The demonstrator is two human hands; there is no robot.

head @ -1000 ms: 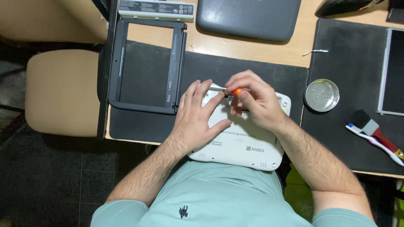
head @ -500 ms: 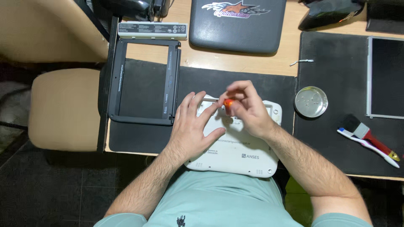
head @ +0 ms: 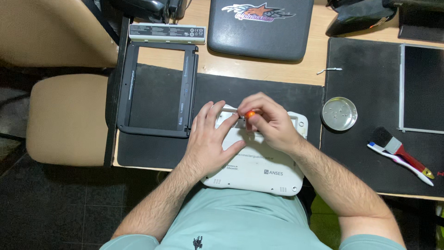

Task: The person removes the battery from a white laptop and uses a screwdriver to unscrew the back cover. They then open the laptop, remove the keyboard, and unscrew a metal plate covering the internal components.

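A small white laptop (head: pixel 259 169) lies bottom up on the black mat at the table's near edge. My left hand (head: pixel 210 143) rests flat on its left part, fingers spread toward its far edge. Above the far edge, my right hand (head: pixel 268 121) is closed around a small screwdriver with an orange handle (head: pixel 250 114). The tip is hidden under my fingers.
A black screen bezel frame (head: pixel 155 88) lies left of the laptop, a grey battery (head: pixel 167 32) beyond it. A dark laptop lid (head: pixel 261 32) sits at the back. To the right are a round metal dish (head: pixel 339 113), a brush (head: pixel 395 148), a white toothbrush (head: pixel 402 164) and a bare display panel (head: pixel 423 88).
The camera view has drifted, so everything sits lower in the picture. Both hands stay on the laptop with the screwdriver at its far edge.
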